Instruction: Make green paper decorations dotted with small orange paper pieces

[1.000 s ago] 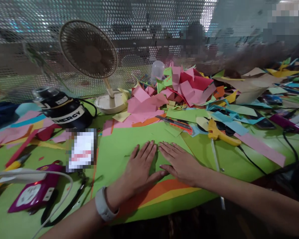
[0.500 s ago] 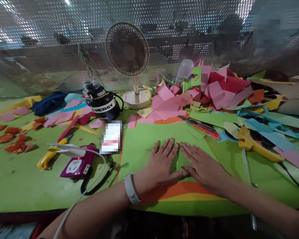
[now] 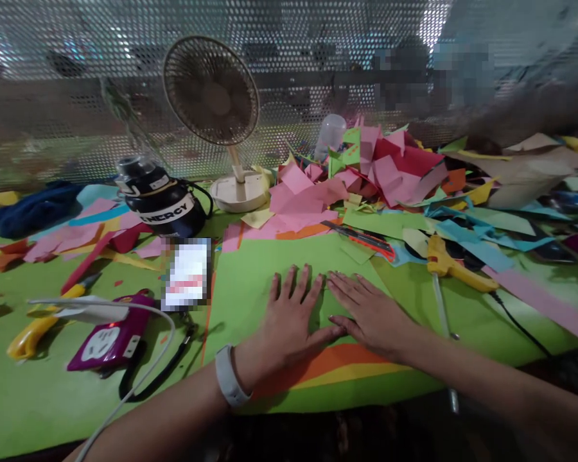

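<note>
Green paper (image 3: pixel 245 276) beneath my flat fingers | left hand (image 3: pixel 286 327) spread, right hand (image 3: pixel 373 314) nearly unspread | cutter (image 3: pixel 366 241) by paper's far edge

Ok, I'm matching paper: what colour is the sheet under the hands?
The sheet is light green, showing best in the head view.

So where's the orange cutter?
In the head view, the orange-and-black cutter lies just beyond the right hand, left of the corded yellow glue gun.
</note>
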Demonstrator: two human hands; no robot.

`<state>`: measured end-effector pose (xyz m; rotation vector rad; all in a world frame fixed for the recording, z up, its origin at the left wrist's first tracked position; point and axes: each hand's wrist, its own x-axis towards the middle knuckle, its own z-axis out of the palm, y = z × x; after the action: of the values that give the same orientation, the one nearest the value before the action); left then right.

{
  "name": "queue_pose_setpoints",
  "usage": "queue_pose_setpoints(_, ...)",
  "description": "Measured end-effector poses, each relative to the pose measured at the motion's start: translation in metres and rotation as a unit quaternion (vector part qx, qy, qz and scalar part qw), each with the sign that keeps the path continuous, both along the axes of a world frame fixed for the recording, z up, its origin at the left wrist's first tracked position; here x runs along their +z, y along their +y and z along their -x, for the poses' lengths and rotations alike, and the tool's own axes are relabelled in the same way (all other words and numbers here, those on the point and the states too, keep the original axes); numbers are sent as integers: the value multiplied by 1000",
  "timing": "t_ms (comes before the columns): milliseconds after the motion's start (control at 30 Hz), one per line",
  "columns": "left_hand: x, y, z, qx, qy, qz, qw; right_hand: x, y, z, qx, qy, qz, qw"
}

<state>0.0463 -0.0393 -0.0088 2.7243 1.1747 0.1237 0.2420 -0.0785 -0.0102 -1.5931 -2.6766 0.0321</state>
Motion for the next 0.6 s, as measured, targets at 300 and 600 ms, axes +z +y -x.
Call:
queue_pose_setpoints(300,-1,0,2,-16,4,-24,1000,11,-7,-9,-31,29,51,998)
queue_pose_setpoints(600,-6,-1,1,-14,-14,-64,998,49,-23,-37,-147,25,64,987)
